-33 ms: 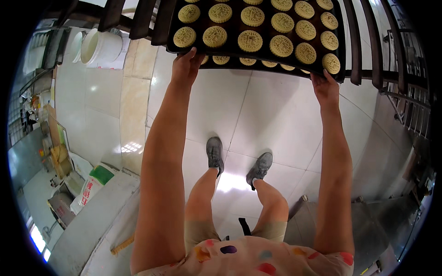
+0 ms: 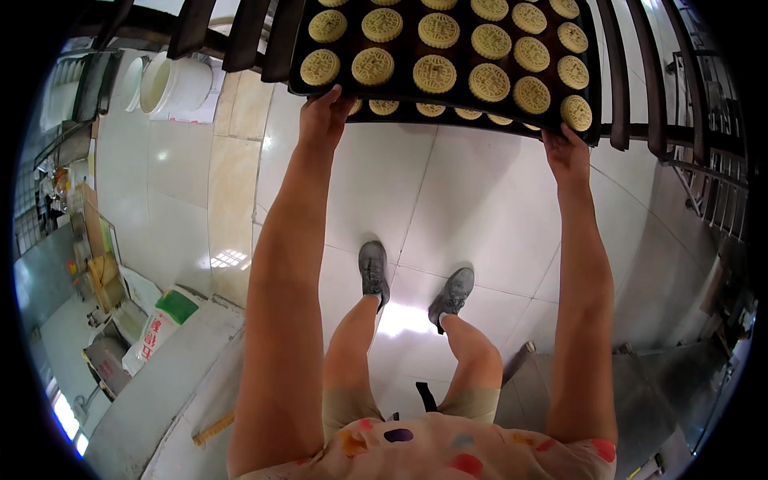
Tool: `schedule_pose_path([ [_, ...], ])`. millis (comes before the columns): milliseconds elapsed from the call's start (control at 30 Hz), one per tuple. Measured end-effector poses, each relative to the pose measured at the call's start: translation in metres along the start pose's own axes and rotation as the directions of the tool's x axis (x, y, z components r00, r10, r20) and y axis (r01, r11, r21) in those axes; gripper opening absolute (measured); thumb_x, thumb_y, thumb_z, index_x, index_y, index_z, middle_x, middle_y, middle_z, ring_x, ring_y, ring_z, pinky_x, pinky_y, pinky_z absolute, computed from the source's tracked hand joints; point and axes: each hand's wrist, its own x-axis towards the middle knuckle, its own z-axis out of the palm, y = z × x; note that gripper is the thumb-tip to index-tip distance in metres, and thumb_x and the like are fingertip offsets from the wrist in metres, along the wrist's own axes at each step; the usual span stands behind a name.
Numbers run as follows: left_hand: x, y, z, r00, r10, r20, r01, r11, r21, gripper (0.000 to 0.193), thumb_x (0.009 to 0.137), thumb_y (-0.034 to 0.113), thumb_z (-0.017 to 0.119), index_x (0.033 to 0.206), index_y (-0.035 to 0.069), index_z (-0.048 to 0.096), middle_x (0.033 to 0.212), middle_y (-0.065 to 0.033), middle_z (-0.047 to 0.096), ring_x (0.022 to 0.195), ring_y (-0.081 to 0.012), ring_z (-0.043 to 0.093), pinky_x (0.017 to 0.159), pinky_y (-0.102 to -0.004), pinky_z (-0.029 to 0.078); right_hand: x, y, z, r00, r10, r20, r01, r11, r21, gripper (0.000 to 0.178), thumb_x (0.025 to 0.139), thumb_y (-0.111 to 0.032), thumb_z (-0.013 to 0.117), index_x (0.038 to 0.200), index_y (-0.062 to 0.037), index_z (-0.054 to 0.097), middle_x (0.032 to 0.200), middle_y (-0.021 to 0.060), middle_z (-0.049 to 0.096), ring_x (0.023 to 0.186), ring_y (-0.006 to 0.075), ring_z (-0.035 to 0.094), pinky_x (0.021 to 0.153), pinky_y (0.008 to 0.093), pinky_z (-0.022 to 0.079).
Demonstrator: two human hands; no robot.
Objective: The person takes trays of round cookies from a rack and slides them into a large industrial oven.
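A dark baking tray (image 2: 404, 85) carries rows of pale, round mooncakes (image 2: 434, 74) with stamped tops and scalloped edges. My left hand (image 2: 324, 116) grips its near edge at the left corner, thumb by the rim. At the right corner my right hand (image 2: 566, 152) has hold of the same edge. The fingers of both hands are partly hidden under the tray. Just below lies a second dark tray (image 2: 392, 118), its mooncakes showing only as a strip. Both my arms reach out straight, and the upper tray's far end is cut off by the picture's edge.
Dark slatted rack bars flank the tray, at the left (image 2: 243, 34) and right (image 2: 642, 72). White buckets (image 2: 180, 84) stand at the far left. A wire rack (image 2: 712, 192) is at the right. A counter (image 2: 184, 392) runs along the lower left, with a white and green sack (image 2: 164, 320).
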Motion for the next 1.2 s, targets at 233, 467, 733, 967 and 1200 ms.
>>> schedule_pose_path([
  [233,-0.044,-0.012,-0.028,0.994,-0.024,-0.106,0.019,0.999,-0.051,0.030,0.083,-0.004,0.051,0.113,0.000,0.047,0.102,-0.0093,0.057,0.093,-0.0214,0.059,0.089,-0.0400,0.050,-0.023,0.013,-0.043,0.999,-0.017,-0.047,0.015,0.999,-0.048,0.008,0.082,-0.003,0.056,0.090,-0.0001,0.056,0.092,0.0115,0.062,0.089,0.0245,0.059,0.089,0.0378,0.049],
  [467,-0.125,0.019,-0.103,0.979,-0.193,-0.068,0.199,0.974,0.111,0.039,0.089,0.033,0.052,0.121,0.011,0.048,0.113,-0.0039,0.058,0.104,-0.0161,0.055,0.089,-0.0373,0.045,-0.112,-0.031,-0.105,0.986,0.166,0.030,-0.166,0.986,0.027,0.038,0.089,-0.030,0.050,0.118,-0.0055,0.053,0.120,0.0114,0.055,0.112,0.0241,0.051,0.097,0.0396,0.040],
  [733,-0.034,0.057,-0.054,0.939,0.130,-0.318,0.287,0.212,0.934,0.076,0.081,0.066,0.046,0.096,-0.007,0.061,0.093,-0.0221,0.063,0.090,-0.0295,0.061,0.078,-0.0370,0.046,-0.060,-0.041,-0.095,0.993,-0.097,-0.066,0.048,0.847,-0.529,0.063,0.089,-0.048,0.048,0.121,0.0064,0.049,0.114,0.0122,0.057,0.098,0.0208,0.055,0.090,0.0295,0.041],
  [967,-0.202,0.048,-0.081,0.892,0.306,-0.331,0.309,0.119,0.943,0.085,0.082,0.071,0.031,0.072,-0.009,0.060,0.072,-0.0266,0.058,0.073,-0.0361,0.056,0.070,-0.0444,0.040,-0.196,-0.051,-0.117,0.884,-0.340,-0.322,-0.169,0.410,-0.896,0.073,0.085,-0.062,0.045,0.067,0.0090,0.050,0.064,0.0077,0.045,0.066,0.0182,0.036,0.062,0.0362,0.036],
  [1200,-0.452,0.084,-0.070,0.800,0.158,-0.579,0.569,0.106,0.815,0.082,0.085,0.065,0.037,0.079,-0.013,0.061,0.073,-0.0251,0.059,0.071,-0.0298,0.055,0.070,-0.0422,0.042,-0.387,-0.076,-0.207,0.817,-0.212,-0.537,-0.507,0.179,-0.843,0.079,0.082,-0.067,0.039,0.079,0.0087,0.062,0.082,0.0285,0.061,0.081,0.0390,0.058,0.079,0.0429,0.042],
])
